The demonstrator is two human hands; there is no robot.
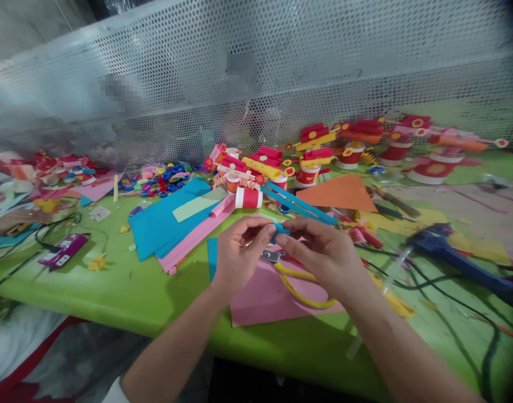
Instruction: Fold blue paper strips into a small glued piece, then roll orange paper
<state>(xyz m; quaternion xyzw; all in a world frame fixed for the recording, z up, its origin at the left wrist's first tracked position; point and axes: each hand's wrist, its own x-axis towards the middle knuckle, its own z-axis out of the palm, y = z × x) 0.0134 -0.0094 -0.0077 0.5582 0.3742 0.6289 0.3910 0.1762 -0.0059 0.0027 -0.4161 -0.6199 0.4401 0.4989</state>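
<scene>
Between my fingertips is a small piece of blue paper [280, 230], pinched from both sides. My left hand [243, 246] closes on its left end, thumb against forefinger. On its right end, my right hand [323, 246] grips with thumb and fingers. Just below lie scissors with yellow handles [288, 285], partly hidden by my right hand, on a pink sheet [256, 302]. A paper cup with a red band [248, 198] lies on its side beyond my hands. Long blue paper strips [301, 204] stretch to its right.
Blue sheets [168, 224] and an orange sheet [338, 193] lie on the green table [113, 285]. A blue glue gun [462, 263] with cables is at right. Finished paper-cup models [309, 170] line the mesh panel [197, 84]. Another person's hand [23, 218] is far left, near a purple power strip [63, 251].
</scene>
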